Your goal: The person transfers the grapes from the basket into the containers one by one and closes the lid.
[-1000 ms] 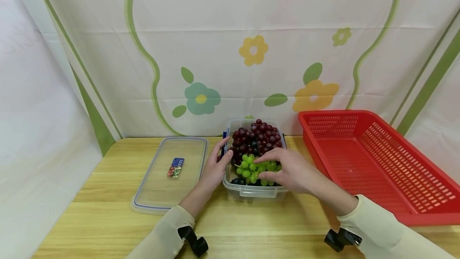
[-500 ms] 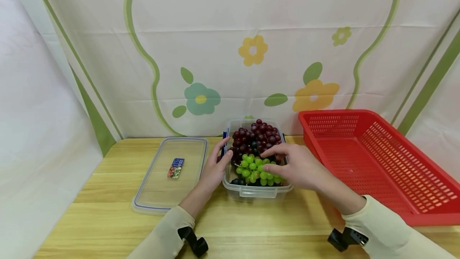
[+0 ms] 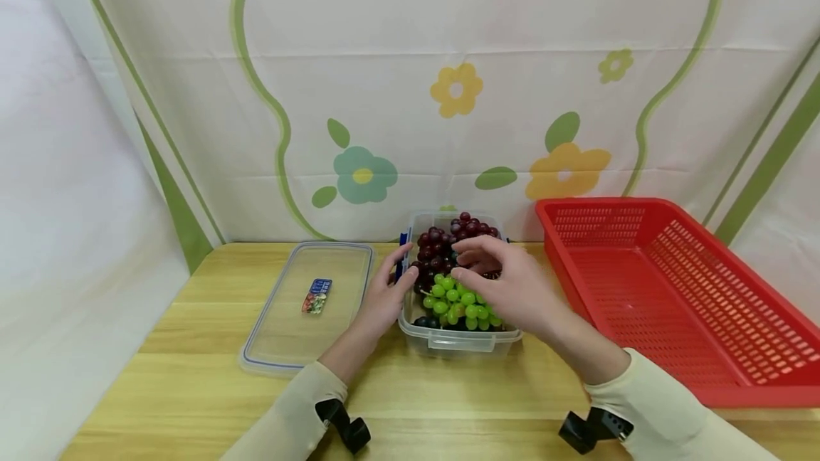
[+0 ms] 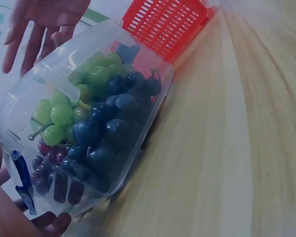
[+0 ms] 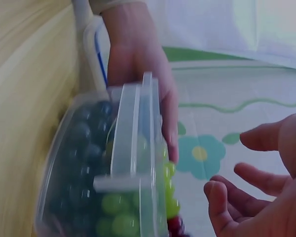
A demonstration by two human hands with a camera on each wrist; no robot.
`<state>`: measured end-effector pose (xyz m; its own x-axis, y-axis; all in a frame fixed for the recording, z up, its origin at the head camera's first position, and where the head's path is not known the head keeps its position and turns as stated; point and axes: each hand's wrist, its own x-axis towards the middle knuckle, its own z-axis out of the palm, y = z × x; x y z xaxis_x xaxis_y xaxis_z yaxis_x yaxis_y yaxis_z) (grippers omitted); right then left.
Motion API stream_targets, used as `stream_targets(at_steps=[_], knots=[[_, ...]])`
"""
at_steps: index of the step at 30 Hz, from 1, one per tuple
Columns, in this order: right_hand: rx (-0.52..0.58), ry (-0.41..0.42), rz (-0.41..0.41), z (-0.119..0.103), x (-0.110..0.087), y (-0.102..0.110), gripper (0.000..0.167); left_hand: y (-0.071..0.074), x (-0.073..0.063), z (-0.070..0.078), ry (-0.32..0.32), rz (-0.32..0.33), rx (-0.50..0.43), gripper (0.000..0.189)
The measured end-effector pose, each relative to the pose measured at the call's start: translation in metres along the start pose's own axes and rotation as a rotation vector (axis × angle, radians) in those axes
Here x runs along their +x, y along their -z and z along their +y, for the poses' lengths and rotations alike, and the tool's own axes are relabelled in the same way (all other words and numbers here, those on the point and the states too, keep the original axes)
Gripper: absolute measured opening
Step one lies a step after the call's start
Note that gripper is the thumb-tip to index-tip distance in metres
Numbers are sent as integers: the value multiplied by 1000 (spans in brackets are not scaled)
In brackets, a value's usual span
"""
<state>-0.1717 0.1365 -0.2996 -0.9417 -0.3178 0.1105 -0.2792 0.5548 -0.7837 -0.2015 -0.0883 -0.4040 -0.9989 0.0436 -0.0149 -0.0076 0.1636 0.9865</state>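
A clear plastic food container (image 3: 461, 338) full of grapes stands at the table's middle. Green grapes (image 3: 456, 304) lie in its near part, dark red grapes (image 3: 434, 242) behind them. Through the wall in the left wrist view, blue-black grapes (image 4: 113, 111) show underneath. My left hand (image 3: 379, 303) grips the container's left side, thumb at the rim, fingers beside the blue clip (image 4: 22, 181). Above the grapes hovers my right hand (image 3: 515, 283), fingers loosely bent and apart; in the right wrist view nothing is between them. It hides part of the red grapes in the head view.
Left of the container a clear lid (image 3: 275, 329) with a blue seal and a label (image 3: 317, 296) lies flat on the wooden table (image 3: 192, 347). A large red plastic basket (image 3: 640, 297) stands at the right. A flower-patterned curtain (image 3: 384, 105) hangs close behind.
My right hand has lifted off the green grapes and shifted back over the red ones, after drawing slightly to the right. My left hand stays at the container. The head view has shifted slightly.
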Motion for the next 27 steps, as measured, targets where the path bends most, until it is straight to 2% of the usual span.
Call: stream_targets(at_steps=[5, 11, 17, 19, 23, 27], knots=[[81, -11, 10, -12, 8, -20, 43, 10, -3, 4, 21, 21, 63, 52], [146, -55, 18, -25, 17, -40, 49, 32, -6, 15, -4, 83, 81, 53], [240, -68, 28, -40, 27, -59, 55, 68, -13, 26, -5, 111, 58, 54], [274, -59, 40, -46, 31, -68, 58, 81, -15, 29, -24, 116, 57, 54], [321, -58, 58, -59, 35, -91, 65, 108, -24, 33, -22, 140, 63, 56], [350, -51, 45, -70, 36, -119, 73, 136, -32, 29, -8, 166, 99, 61]])
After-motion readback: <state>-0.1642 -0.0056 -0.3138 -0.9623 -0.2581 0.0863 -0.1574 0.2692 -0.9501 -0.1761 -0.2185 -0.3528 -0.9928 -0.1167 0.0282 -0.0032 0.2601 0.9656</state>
